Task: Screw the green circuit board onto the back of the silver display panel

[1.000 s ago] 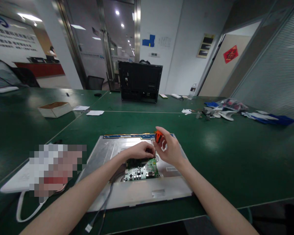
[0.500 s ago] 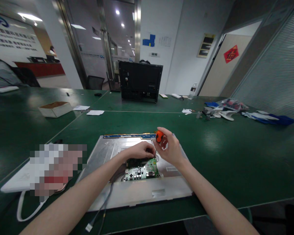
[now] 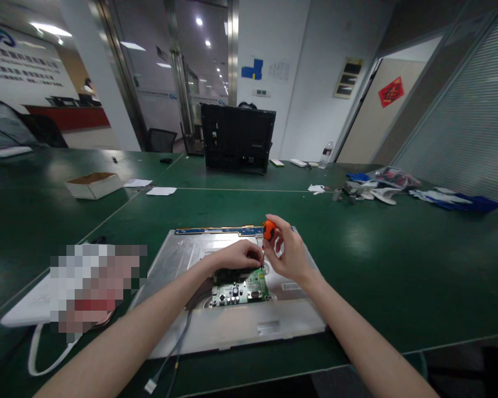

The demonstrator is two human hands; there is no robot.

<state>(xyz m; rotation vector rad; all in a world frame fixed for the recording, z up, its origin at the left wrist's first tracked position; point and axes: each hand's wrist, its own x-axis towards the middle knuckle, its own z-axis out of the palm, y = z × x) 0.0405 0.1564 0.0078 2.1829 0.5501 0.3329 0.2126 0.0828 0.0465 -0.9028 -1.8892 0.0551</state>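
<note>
My right hand (image 3: 289, 249) grips a screwdriver (image 3: 269, 230) by its orange and black handle, between thumb and fingers. The thin shaft points down to the upper right corner of a green circuit board (image 3: 240, 290). Beside the tip, my left hand (image 3: 243, 254) is closed in a pinch; what its fingertips hold is hidden. The board lies on the metal back of a flat display panel (image 3: 299, 318), which has a blue strip board (image 3: 216, 231) along its far edge. My left hand and forearm cover part of the board and panel.
Grey cables with a white connector (image 3: 150, 386) hang over the panel's near edge. A white bag (image 3: 33, 301), partly blurred out, lies left. Farther back are an open box (image 3: 94, 186), a black monitor casing (image 3: 238, 138), a bottle (image 3: 326, 153) and a pile of plastic bags (image 3: 392, 178).
The screwdriver handle has turned slightly in my right hand, its black patches now lying differently. My left hand stays in the same place.
</note>
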